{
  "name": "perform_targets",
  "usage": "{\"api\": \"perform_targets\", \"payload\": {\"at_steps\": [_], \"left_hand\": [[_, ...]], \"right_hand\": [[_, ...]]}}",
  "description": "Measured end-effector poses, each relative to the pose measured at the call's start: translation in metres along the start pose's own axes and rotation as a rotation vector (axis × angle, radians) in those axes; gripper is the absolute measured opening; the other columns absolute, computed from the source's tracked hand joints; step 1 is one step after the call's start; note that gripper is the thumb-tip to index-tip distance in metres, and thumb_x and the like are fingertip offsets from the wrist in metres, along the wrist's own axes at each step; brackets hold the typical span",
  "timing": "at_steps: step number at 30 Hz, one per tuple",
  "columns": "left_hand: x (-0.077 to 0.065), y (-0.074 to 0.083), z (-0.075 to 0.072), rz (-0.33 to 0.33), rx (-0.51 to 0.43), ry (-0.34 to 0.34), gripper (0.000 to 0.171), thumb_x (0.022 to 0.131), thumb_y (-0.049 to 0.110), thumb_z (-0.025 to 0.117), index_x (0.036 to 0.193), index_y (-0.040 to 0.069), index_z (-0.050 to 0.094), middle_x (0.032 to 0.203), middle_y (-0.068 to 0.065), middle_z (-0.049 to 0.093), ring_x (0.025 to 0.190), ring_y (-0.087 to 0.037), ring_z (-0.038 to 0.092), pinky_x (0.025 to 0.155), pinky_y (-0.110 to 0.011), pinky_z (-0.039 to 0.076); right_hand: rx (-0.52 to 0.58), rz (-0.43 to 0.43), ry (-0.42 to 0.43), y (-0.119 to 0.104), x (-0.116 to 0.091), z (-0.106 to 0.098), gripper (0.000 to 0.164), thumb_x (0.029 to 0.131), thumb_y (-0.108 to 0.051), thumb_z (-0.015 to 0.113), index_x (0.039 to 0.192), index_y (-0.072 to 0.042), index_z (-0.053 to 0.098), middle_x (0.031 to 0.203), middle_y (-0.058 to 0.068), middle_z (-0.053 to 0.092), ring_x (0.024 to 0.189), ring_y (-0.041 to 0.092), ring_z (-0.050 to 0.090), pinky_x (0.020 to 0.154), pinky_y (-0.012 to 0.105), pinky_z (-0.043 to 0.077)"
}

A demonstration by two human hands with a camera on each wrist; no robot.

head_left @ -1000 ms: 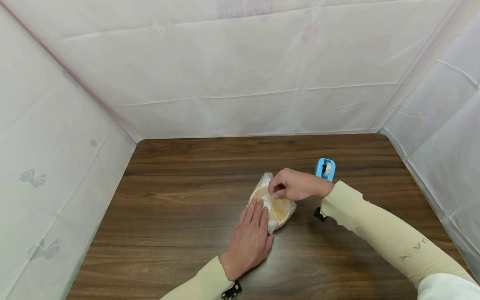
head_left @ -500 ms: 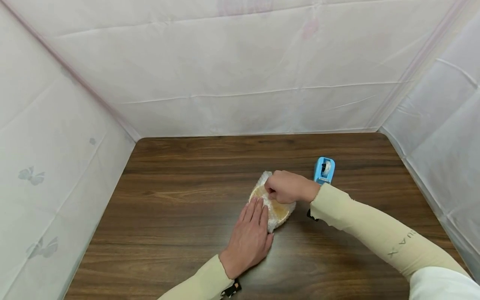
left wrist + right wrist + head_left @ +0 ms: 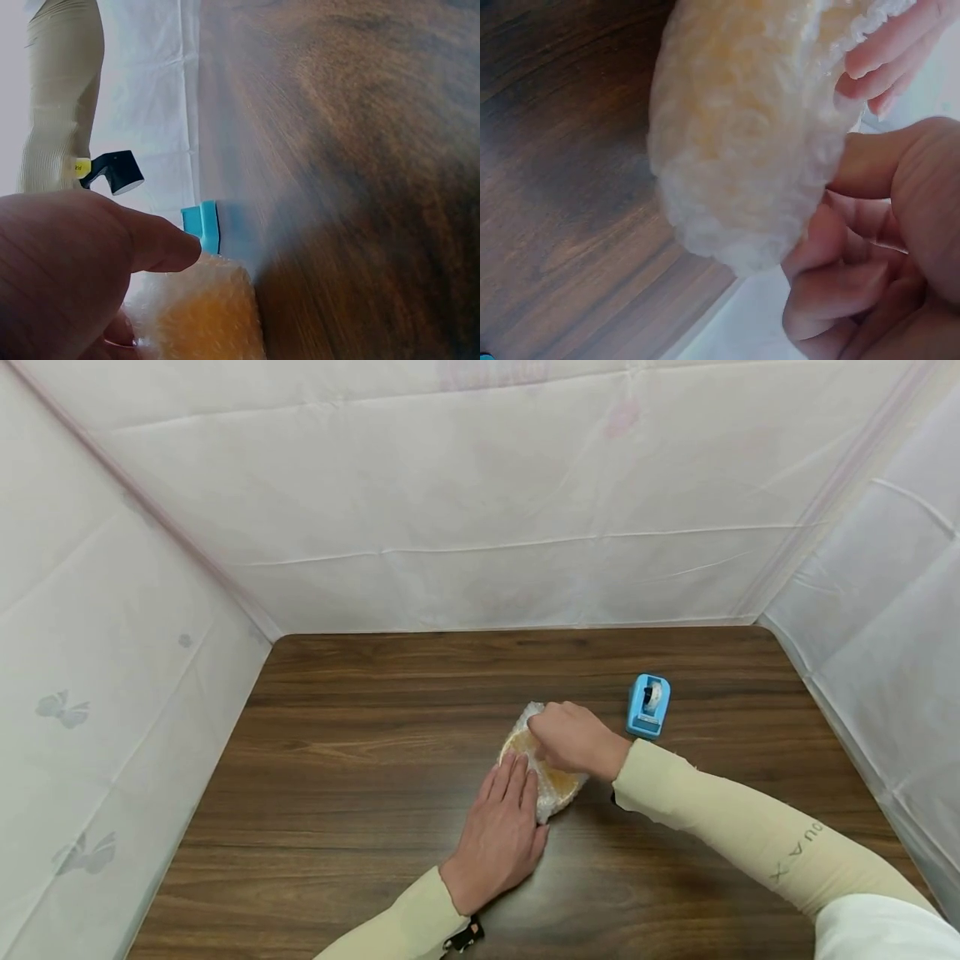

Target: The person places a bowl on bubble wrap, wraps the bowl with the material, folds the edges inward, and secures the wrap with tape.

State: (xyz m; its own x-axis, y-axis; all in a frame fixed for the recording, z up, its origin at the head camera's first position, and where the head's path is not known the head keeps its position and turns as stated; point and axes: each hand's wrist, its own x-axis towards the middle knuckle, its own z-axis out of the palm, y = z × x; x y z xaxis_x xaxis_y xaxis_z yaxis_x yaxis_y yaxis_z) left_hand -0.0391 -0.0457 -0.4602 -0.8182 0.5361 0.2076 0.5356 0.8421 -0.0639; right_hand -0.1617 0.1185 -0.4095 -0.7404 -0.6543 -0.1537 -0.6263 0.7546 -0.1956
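A round, yellowish item in clear bubble wrap [image 3: 558, 783] lies on the table, its exact kind blurred by the wrap. My left hand [image 3: 495, 843] rests on its near left side, fingers straight and flat. In the left wrist view the thumb [image 3: 169, 244] stretches beside the bubble wrap [image 3: 206, 319]. Across the packet's far side is my right hand [image 3: 573, 737], fingers curled. Its thumb and forefinger meet the edge of the bubble wrap [image 3: 742, 150] in the right wrist view; the wrap hides the fingertips of the right hand [image 3: 877, 247].
A light blue tape dispenser [image 3: 648, 706] stands beyond the right wrist, with a roll of clear tape in it. Whitish sheeting [image 3: 480, 510] walls off the back and both sides of the dark wooden table [image 3: 337, 760].
My right hand has shifted left and lower over the packet, its fingers curling in. More of the tape dispenser shows. The left hand stays in place.
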Motion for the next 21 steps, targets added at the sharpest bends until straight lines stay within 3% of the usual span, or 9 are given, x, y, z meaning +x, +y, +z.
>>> {"api": "perform_targets", "payload": {"at_steps": [6, 12, 17, 21], "left_hand": [[0.0, 0.0, -0.001, -0.006, -0.003, -0.014, 0.067, 0.095, 0.048, 0.069, 0.142, 0.001, 0.06, 0.154, -0.019, 0.055, 0.15, -0.035, 0.046, 0.121, -0.045, 0.042], [0.0, 0.002, -0.002, -0.009, 0.004, -0.013, 0.066, 0.094, 0.048, 0.07, 0.141, 0.002, 0.06, 0.152, -0.019, 0.057, 0.15, -0.035, 0.047, 0.121, -0.045, 0.042], [0.001, 0.004, -0.003, -0.017, 0.007, -0.025, 0.066, 0.095, 0.048, 0.069, 0.141, 0.002, 0.06, 0.152, -0.019, 0.057, 0.15, -0.034, 0.047, 0.121, -0.045, 0.041], [0.001, 0.005, -0.004, -0.023, 0.007, -0.04, 0.066, 0.095, 0.048, 0.068, 0.142, 0.002, 0.059, 0.153, -0.018, 0.056, 0.151, -0.034, 0.046, 0.121, -0.044, 0.041]], "right_hand": [[-0.05, 0.018, 0.055, -0.002, -0.002, 0.003, 0.045, 0.089, -0.019, 0.084, 0.125, 0.001, 0.067, 0.089, 0.01, 0.076, 0.068, 0.018, 0.071, 0.057, 0.03, 0.058], [-0.132, 0.053, 0.072, 0.006, -0.006, 0.007, 0.054, 0.088, -0.037, 0.084, 0.127, -0.006, 0.063, 0.104, 0.013, 0.076, 0.075, 0.025, 0.074, 0.061, 0.038, 0.061], [-0.043, 0.089, 0.058, 0.015, -0.008, 0.006, 0.058, 0.088, -0.036, 0.085, 0.13, -0.007, 0.059, 0.113, 0.015, 0.072, 0.083, 0.028, 0.073, 0.071, 0.043, 0.062], [0.104, 0.138, 0.017, 0.019, -0.007, 0.006, 0.055, 0.088, -0.03, 0.084, 0.128, -0.006, 0.057, 0.102, 0.012, 0.072, 0.079, 0.021, 0.07, 0.066, 0.036, 0.059]]}}
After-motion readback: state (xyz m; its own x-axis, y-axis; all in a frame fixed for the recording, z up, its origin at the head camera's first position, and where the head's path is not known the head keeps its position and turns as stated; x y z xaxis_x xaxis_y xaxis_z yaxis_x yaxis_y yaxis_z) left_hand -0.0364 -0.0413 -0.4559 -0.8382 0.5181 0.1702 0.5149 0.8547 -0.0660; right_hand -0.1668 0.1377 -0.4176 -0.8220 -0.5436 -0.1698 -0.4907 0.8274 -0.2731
